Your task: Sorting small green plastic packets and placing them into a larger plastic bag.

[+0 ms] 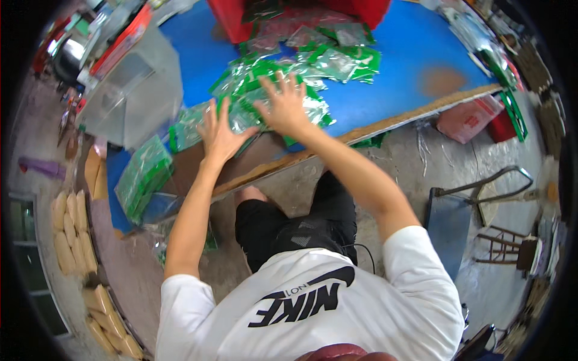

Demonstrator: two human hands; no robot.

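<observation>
A heap of green-and-clear plastic packets (283,78) lies on the blue table (397,66). My left hand (220,132) rests flat with fingers spread on packets near the table's front edge. Just to its right, my right hand (284,107) presses palm down, fingers apart, on the packets. Neither hand grips anything. A neat stack of the same packets (143,175) stands at the left, beyond my left hand.
A red bin (241,18) with more packets stands at the table's far side. A clear plastic box (132,96) sits at the left. Tan sacks (72,234) line the floor at left. A metal stool (481,198) and a pink bag (466,117) are at right.
</observation>
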